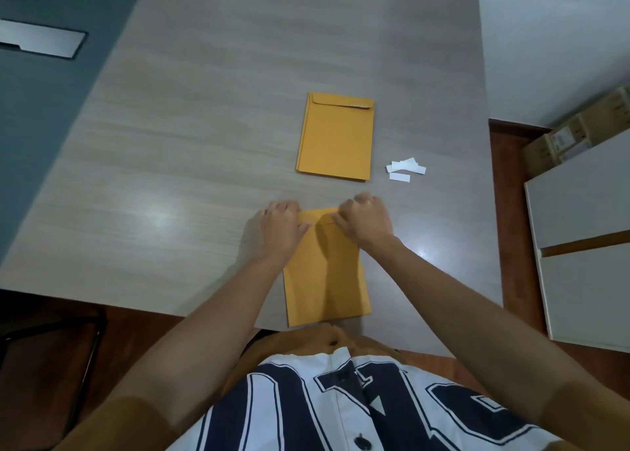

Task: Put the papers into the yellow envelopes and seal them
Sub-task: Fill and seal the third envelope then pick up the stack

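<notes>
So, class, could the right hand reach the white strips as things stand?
Probably yes. The strips lie on the table just beyond the right hand, nothing between; it must first release the near envelope.

Clothing, viewed from above: buttoned jersey (306,399) over a mustard-brown garment (320,339).
Jersey white, with large navy block letters in outlined trim and dark buttons (341,376) down a central placket. Mustard-brown left sleeve (112,416) and right sleeve (579,413) stop short of the forearms, bare to left hand (279,227) and right hand (364,220).
</notes>
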